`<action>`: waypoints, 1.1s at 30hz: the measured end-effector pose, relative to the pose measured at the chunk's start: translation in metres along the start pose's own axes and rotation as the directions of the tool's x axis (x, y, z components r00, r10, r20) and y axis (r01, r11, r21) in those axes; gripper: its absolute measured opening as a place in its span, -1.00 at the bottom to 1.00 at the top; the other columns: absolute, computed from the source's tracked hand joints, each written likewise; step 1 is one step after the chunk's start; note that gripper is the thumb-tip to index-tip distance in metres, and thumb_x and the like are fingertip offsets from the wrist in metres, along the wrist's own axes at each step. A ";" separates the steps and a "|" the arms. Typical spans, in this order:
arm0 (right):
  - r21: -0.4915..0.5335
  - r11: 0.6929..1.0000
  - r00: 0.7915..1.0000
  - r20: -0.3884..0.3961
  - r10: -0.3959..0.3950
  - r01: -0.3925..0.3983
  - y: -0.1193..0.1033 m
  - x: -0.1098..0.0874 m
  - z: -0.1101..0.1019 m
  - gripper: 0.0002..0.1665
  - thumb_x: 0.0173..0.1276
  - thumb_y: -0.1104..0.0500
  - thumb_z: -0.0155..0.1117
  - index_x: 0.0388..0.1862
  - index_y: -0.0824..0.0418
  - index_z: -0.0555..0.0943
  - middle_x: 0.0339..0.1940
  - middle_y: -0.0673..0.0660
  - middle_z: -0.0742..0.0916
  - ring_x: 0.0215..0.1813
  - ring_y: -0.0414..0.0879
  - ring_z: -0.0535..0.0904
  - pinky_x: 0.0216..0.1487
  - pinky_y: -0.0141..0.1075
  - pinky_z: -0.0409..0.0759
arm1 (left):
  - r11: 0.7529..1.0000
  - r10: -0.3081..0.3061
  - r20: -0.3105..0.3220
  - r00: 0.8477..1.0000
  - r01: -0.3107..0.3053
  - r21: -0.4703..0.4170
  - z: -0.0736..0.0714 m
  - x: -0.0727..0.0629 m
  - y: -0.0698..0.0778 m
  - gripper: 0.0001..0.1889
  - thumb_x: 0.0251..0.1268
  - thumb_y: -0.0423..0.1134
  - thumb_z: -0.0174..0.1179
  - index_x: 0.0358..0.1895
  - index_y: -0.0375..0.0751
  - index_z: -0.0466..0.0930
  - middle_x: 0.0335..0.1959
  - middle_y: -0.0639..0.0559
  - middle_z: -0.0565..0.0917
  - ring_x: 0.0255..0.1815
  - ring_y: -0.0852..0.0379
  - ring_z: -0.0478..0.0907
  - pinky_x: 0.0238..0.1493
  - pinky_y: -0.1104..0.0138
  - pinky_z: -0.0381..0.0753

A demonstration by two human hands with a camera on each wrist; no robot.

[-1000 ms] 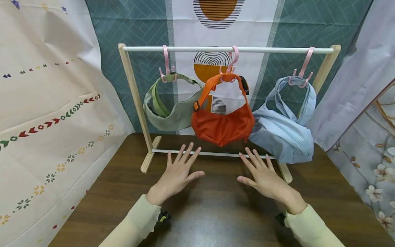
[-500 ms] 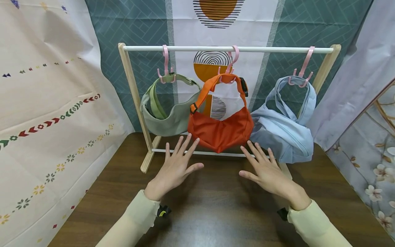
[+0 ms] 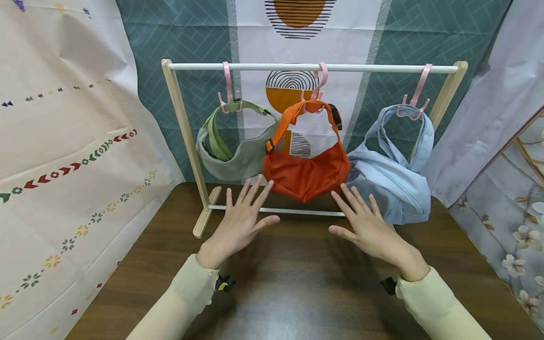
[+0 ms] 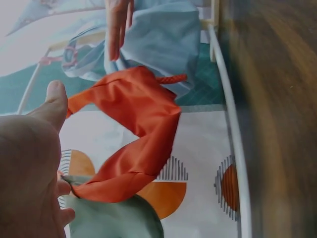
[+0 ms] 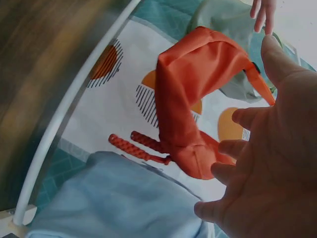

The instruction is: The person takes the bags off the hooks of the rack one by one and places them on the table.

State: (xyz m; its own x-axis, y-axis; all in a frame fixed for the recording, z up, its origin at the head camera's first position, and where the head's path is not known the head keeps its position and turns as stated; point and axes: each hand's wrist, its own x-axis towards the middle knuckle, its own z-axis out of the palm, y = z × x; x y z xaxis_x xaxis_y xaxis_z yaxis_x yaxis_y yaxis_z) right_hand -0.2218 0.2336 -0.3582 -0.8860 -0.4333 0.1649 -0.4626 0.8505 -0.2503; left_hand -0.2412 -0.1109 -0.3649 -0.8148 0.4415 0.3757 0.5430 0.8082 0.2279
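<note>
An orange-red shoulder bag (image 3: 307,174) hangs by its strap from a pink hook (image 3: 321,85) at the middle of the rack. My left hand (image 3: 243,222), fingers spread, is in front of the bag's lower left side, its fingertips overlapping the bag's edge in the head view. On the other side my right hand (image 3: 369,226) is spread too, fingertips at the bag's lower right corner. Neither hand holds anything. To the left hangs a sage green bag (image 3: 238,158), partly behind the orange one. A light blue bag (image 3: 391,184) hangs at the right, behind my right fingers.
The rack has a white top rail (image 3: 272,67), wooden side posts (image 3: 182,127) and a thin lower bar (image 3: 301,212). It stands on a dark brown wooden table (image 3: 280,283). Patterned cloths (image 3: 72,156) surround the table at the left, back and right.
Both hands have moved slightly up and forward, toward the bags. The orange and green bags swung left and down at half a second ago, and are now back near their earlier place.
</note>
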 end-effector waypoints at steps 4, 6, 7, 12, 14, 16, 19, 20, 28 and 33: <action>-0.007 1.000 1.000 -0.003 -0.004 0.004 -0.001 0.003 -0.004 0.10 0.51 -0.39 0.13 0.77 -0.03 -0.12 0.77 0.14 -0.14 0.72 0.28 -0.32 0.55 0.36 -0.41 | 1.000 -0.014 -0.005 1.000 0.014 0.003 -0.007 0.003 -0.001 -0.09 0.49 0.43 -0.08 0.73 0.23 -0.24 0.75 0.05 -0.26 0.73 -0.11 -0.30 0.50 -0.42 -0.35; -0.004 1.000 1.000 0.000 -0.005 0.005 -0.003 0.004 -0.007 0.11 0.50 -0.39 0.13 0.77 -0.04 -0.13 0.77 0.13 -0.15 0.72 0.27 -0.33 0.56 0.35 -0.42 | 1.000 -0.022 -0.002 1.000 0.022 0.002 -0.011 0.004 -0.002 -0.08 0.49 0.39 -0.02 0.73 0.22 -0.24 0.74 0.04 -0.26 0.73 -0.09 -0.32 0.51 -0.40 -0.38; -0.002 1.000 1.000 0.000 -0.006 0.006 -0.003 0.005 -0.007 0.11 0.50 -0.39 0.14 0.77 -0.04 -0.13 0.77 0.13 -0.15 0.72 0.27 -0.33 0.56 0.34 -0.42 | 1.000 -0.023 -0.004 1.000 0.023 0.000 -0.012 0.004 -0.002 -0.08 0.49 0.37 0.01 0.73 0.22 -0.24 0.74 0.03 -0.26 0.73 -0.11 -0.31 0.51 -0.40 -0.40; -0.003 1.000 1.000 -0.013 -0.024 0.024 -0.006 0.009 -0.011 0.11 0.50 -0.39 0.14 0.77 -0.03 -0.12 0.77 0.11 -0.16 0.73 0.23 -0.35 0.57 0.32 -0.43 | 1.000 -0.018 -0.023 1.000 0.019 0.004 -0.018 0.004 -0.005 -0.07 0.49 0.38 0.01 0.73 0.24 -0.26 0.75 0.03 -0.27 0.73 -0.14 -0.30 0.51 -0.41 -0.40; -0.010 0.999 0.999 -0.021 -0.032 0.031 -0.007 0.010 -0.012 0.10 0.50 -0.38 0.14 0.77 -0.02 -0.12 0.77 0.12 -0.16 0.73 0.22 -0.36 0.58 0.31 -0.41 | 1.000 -0.020 -0.028 0.999 0.020 0.008 -0.021 0.004 -0.005 -0.08 0.49 0.42 -0.06 0.73 0.25 -0.27 0.75 0.04 -0.28 0.73 -0.14 -0.30 0.50 -0.41 -0.39; -0.013 0.999 0.999 -0.025 -0.037 0.036 -0.009 0.012 -0.014 0.11 0.50 -0.38 0.15 0.77 -0.02 -0.12 0.77 0.12 -0.16 0.73 0.21 -0.36 0.58 0.30 -0.40 | 1.000 -0.023 -0.030 0.999 0.023 0.006 -0.024 0.004 -0.006 -0.08 0.48 0.45 -0.11 0.72 0.25 -0.27 0.75 0.05 -0.29 0.73 -0.14 -0.30 0.51 -0.40 -0.40; -0.017 0.999 0.999 -0.031 -0.040 0.039 -0.010 0.014 -0.016 0.11 0.50 -0.37 0.16 0.77 -0.01 -0.12 0.77 0.13 -0.16 0.73 0.22 -0.35 0.59 0.29 -0.40 | 1.000 -0.025 -0.037 0.999 0.026 0.005 -0.028 0.005 -0.007 -0.09 0.48 0.45 -0.13 0.72 0.26 -0.27 0.75 0.05 -0.29 0.73 -0.14 -0.31 0.51 -0.40 -0.41; -0.019 0.999 0.999 -0.034 -0.042 0.041 -0.011 0.014 -0.017 0.11 0.50 -0.37 0.16 0.77 -0.01 -0.12 0.77 0.14 -0.16 0.73 0.22 -0.35 0.59 0.29 -0.39 | 1.000 -0.026 -0.041 0.999 0.026 0.003 -0.029 0.005 -0.007 -0.09 0.49 0.44 -0.11 0.72 0.26 -0.27 0.75 0.05 -0.29 0.73 -0.14 -0.31 0.51 -0.40 -0.42; -0.015 0.997 0.996 -0.058 -0.070 0.069 -0.016 0.020 -0.022 0.10 0.51 -0.37 0.15 0.77 -0.04 -0.14 0.77 0.12 -0.16 0.73 0.23 -0.34 0.59 0.30 -0.37 | 1.000 -0.018 -0.079 0.997 0.018 -0.006 -0.035 0.008 -0.009 -0.10 0.50 0.42 -0.08 0.73 0.23 -0.21 0.75 0.04 -0.25 0.73 -0.16 -0.28 0.51 -0.40 -0.39; 0.007 0.993 0.987 -0.111 -0.114 0.116 -0.020 0.026 -0.023 0.09 0.50 -0.34 0.20 0.77 -0.05 -0.08 0.77 0.11 -0.11 0.73 0.22 -0.30 0.60 0.28 -0.33 | 0.999 -0.002 -0.121 0.993 -0.002 -0.032 -0.039 0.011 -0.010 -0.12 0.49 0.50 -0.26 0.73 0.20 -0.12 0.75 0.02 -0.18 0.73 -0.13 -0.25 0.54 -0.37 -0.33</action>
State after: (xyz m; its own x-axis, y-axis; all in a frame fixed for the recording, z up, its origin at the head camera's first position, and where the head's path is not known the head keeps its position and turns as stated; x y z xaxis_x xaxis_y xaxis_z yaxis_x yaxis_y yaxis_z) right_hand -0.2349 0.2124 -0.3269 -0.8183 -0.4922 0.2971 -0.5623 0.7926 -0.2359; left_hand -0.2479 -0.1287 -0.3280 -0.7853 0.3893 0.4815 0.5506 0.7947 0.2556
